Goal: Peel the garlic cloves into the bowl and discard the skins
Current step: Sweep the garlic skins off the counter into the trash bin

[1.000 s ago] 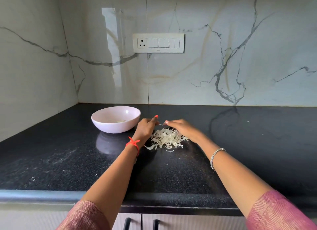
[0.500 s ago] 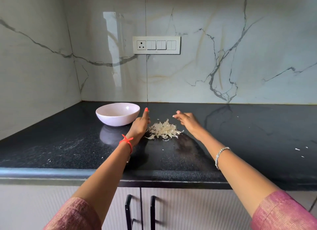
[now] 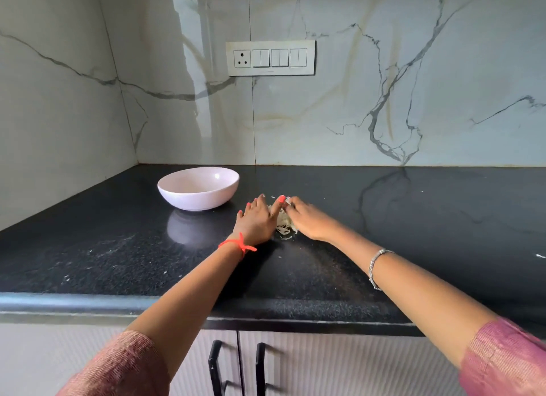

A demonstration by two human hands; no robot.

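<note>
A pale pink bowl (image 3: 198,188) stands on the black counter, left of my hands; its inside is hidden from this angle. A small heap of white garlic skins (image 3: 284,224) lies between my hands, mostly covered by them. My left hand (image 3: 256,220) lies flat on the left side of the heap, fingers straight and spread. My right hand (image 3: 307,220) presses in from the right with fingers extended over the skins, its fingertips meeting my left hand's at the far side of the heap.
The black granite counter (image 3: 413,233) runs to marble walls at the back and left. A few white flecks (image 3: 540,256) lie at the far right. Cabinet doors with black handles (image 3: 236,366) sit below the counter edge. A switch panel (image 3: 270,58) is on the wall.
Both hands have closed in from either side onto the heap of skins, which now shows only as a narrow strip between them. The view has tilted down slightly.
</note>
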